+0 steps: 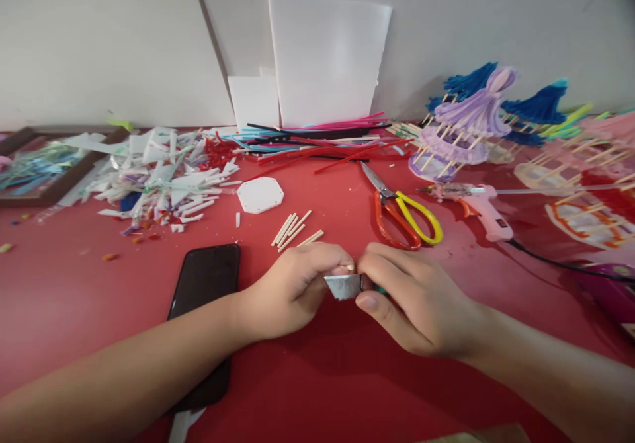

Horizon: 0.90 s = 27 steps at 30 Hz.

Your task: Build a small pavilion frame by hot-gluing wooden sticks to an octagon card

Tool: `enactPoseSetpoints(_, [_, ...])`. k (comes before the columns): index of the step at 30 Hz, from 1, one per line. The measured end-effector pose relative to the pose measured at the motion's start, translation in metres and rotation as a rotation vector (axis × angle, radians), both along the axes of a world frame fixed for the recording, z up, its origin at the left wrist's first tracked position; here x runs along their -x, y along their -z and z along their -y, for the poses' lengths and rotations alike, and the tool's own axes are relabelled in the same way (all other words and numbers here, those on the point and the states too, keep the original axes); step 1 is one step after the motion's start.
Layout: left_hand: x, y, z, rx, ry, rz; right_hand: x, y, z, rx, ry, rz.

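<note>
My right hand is closed around the dark handle end of a small metal blade tool. The blade points left, to my left hand, whose fingers are curled in a pinch. A pale tip, like the end of a small wooden stick, shows between its thumb and fingers, touching or close to the blade's upper edge. Several short wooden sticks lie on the red table just beyond my left hand. Farther back is a white eight-sided plate with small holes.
A black phone lies under my left forearm. Scissors and a pink glue gun are behind my right hand. White scraps, coloured pipe cleaners and a purple carousel-like model stand or lie along the back.
</note>
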<state>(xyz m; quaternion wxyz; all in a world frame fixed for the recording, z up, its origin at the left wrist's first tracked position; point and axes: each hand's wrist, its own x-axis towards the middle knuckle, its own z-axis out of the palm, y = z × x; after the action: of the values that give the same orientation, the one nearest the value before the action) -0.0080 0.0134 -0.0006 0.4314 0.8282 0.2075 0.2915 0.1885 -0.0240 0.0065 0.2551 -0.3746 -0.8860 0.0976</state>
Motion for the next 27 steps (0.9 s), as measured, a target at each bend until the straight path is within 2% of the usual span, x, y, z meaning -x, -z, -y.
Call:
enactPoseSetpoints(11, [-0.001, -0.0015, 0.0016, -0.017, -0.012, 0.006, 0.0011, -0.0007, 0.0009, 0.0, 0.042, 0.022])
enactPoseSetpoints(27, [-0.0007, 0.0005, -0.0003, -0.017, 0.02, 0.031, 0.0005, 0.0015, 0.0009, 0.026, 0.016, 0.017])
